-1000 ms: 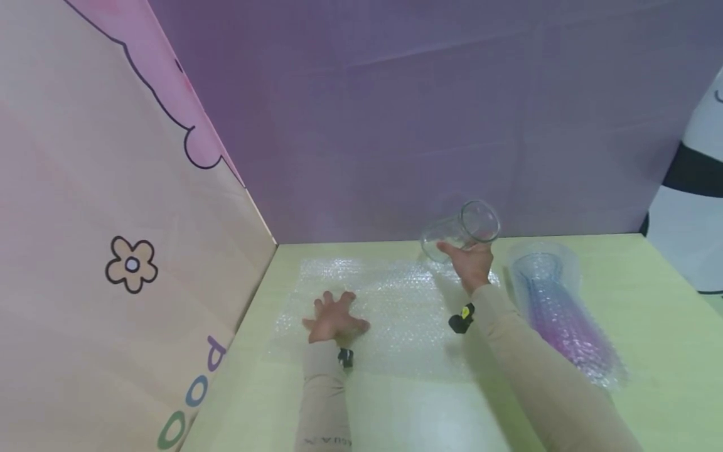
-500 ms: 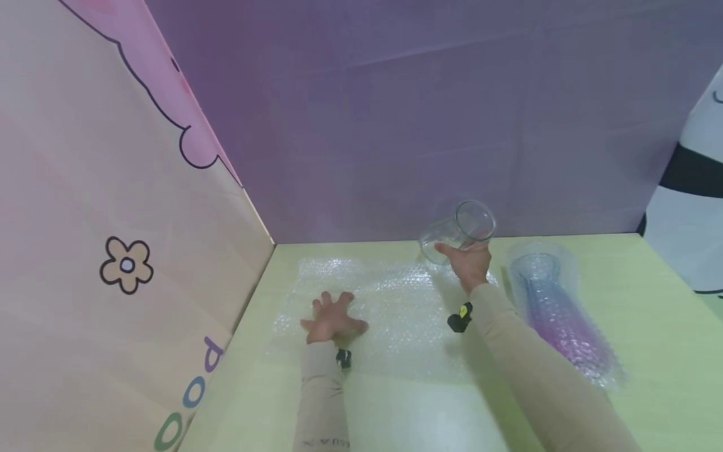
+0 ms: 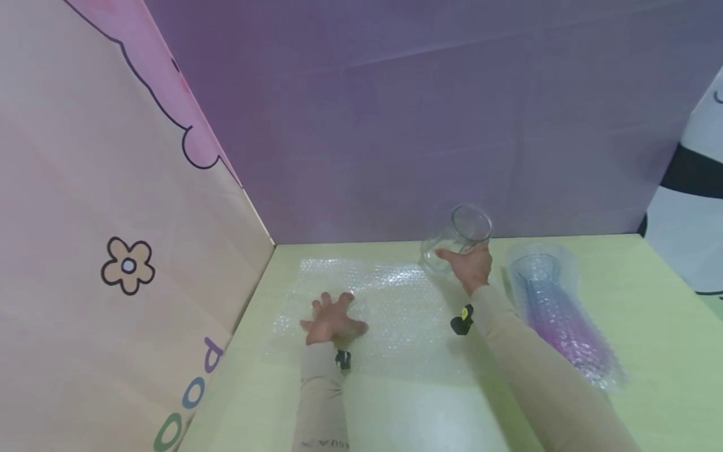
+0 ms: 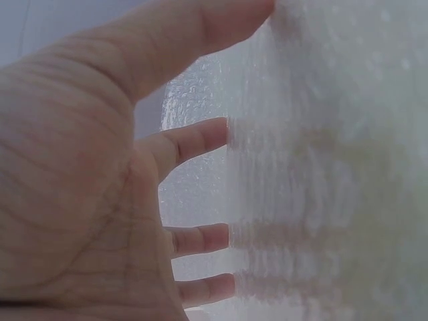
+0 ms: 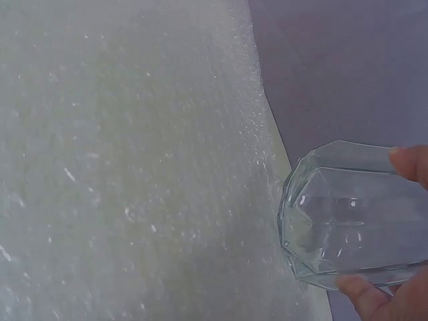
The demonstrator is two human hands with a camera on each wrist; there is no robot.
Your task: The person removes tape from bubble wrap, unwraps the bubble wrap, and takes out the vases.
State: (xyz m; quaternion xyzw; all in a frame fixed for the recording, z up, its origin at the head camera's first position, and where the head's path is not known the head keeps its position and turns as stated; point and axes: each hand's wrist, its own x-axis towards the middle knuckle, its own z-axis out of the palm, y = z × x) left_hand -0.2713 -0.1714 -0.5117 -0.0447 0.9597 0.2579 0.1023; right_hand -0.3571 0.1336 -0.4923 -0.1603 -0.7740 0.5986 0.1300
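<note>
A clear glass vase [image 3: 439, 243] with a round rim and a faceted base [image 5: 314, 207] leans at the back of the table, its mouth tipped to the upper right. My right hand [image 3: 473, 267] grips its side, thumb on one face and fingers on the other. The base is by the far edge of a flat sheet of bubble wrap [image 3: 401, 320]; whether it touches the sheet I cannot tell. My left hand [image 3: 333, 319] rests on the sheet's left part, fingers spread. Up close in the left wrist view, those fingertips [image 4: 214, 237] press against the bubble wrap [image 4: 321, 180].
To the right lies a blue-to-purple vase [image 3: 556, 307] wrapped in bubble wrap, beside my right forearm. A purple cloth wall [image 3: 384, 157] stands along the back of the pale table [image 3: 632, 282]. A printed panel [image 3: 68, 238] closes the left side.
The glass vase has turned a little more upright and its rim has shifted slightly left and down. My left hand stays where it was on the bubble wrap.
</note>
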